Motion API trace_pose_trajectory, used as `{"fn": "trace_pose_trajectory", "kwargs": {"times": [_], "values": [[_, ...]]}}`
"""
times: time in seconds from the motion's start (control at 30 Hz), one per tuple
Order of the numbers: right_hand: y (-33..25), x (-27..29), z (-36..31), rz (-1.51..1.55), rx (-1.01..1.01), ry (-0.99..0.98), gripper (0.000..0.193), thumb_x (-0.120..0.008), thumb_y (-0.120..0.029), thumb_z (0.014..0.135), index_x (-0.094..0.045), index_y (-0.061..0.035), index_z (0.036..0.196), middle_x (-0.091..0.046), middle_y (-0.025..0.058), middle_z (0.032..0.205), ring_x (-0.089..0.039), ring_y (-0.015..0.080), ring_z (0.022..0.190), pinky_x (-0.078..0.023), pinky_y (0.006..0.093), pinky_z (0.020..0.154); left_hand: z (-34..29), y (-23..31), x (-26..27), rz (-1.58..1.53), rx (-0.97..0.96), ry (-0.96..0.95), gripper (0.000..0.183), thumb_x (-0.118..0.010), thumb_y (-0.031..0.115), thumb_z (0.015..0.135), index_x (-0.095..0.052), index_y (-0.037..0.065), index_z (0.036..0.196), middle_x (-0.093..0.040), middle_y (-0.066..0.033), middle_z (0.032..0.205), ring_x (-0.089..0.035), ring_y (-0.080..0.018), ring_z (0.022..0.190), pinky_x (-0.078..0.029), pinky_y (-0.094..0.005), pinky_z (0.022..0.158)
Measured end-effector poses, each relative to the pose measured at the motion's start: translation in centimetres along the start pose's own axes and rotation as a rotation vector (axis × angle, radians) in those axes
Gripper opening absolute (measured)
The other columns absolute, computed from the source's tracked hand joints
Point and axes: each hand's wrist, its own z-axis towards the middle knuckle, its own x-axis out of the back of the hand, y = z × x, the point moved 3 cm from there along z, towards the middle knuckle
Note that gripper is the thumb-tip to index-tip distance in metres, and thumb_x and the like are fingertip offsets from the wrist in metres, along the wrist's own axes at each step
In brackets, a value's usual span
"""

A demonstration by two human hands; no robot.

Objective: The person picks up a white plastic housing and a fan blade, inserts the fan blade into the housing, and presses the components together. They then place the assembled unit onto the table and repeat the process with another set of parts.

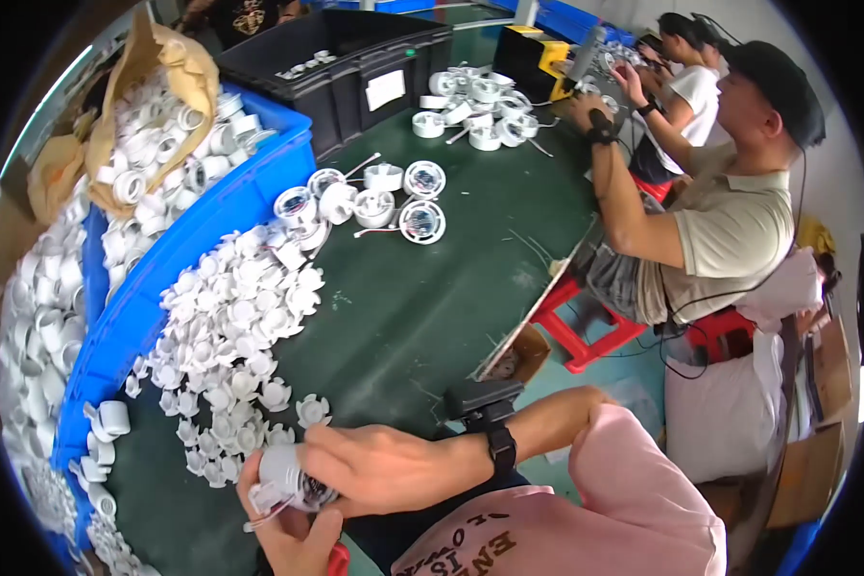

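Observation:
At the near edge of the table, my left hand [293, 540] is closed round a white cylindrical plastic housing [280, 468] with a thin wire trailing from it. My right hand [384, 468] comes in from the right, its fingers closed against the open end of the same housing, where some circuit parts show. Its fingertips are partly hidden. Just beyond both hands lies a heap of small white claw-edged plastic caps [240, 298]. Farther up the table sits a group of round white housings [374, 206] with circuit boards and wires in them.
Blue bins [197, 197] full of white parts line the left, one holding a brown paper bag [178, 58]. A black crate [331, 106] stands at the back beside more wired housings [485, 106]. Co-workers [739, 206] sit along the right on red stools [581, 326].

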Motion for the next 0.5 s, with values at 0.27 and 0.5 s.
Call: {"fn": "trace_pose_trajectory", "kwargs": {"times": [0.27,0.5], "values": [[1.3,0.9,3.0,0.402,-0.046,-0.355,0.070,-0.070,-0.017,0.079,-0.030,0.0044,0.132,-0.050,0.0225,0.107,-0.055,0.0408,0.094,-0.046,0.0453,0.075,1.2,-0.8,3.4,0.110,0.095,-0.225,0.053,-0.070,0.000,0.078,-0.046,-0.004,0.126,-0.055,-0.0096,0.113,-0.056,-0.0164,0.099,-0.046,-0.0281,0.084],[1.5,-1.2,4.3,0.424,-0.038,-0.448,0.061,-0.070,-0.013,0.076,-0.035,0.0031,0.123,-0.051,0.0211,0.105,-0.055,0.0390,0.096,-0.046,0.0445,0.078,1.3,-1.4,5.2,0.309,-0.173,-0.245,0.060,-0.073,-0.001,0.075,-0.044,-0.004,0.127,-0.055,-0.0138,0.114,-0.056,-0.0207,0.101,-0.047,-0.0315,0.086]]}}
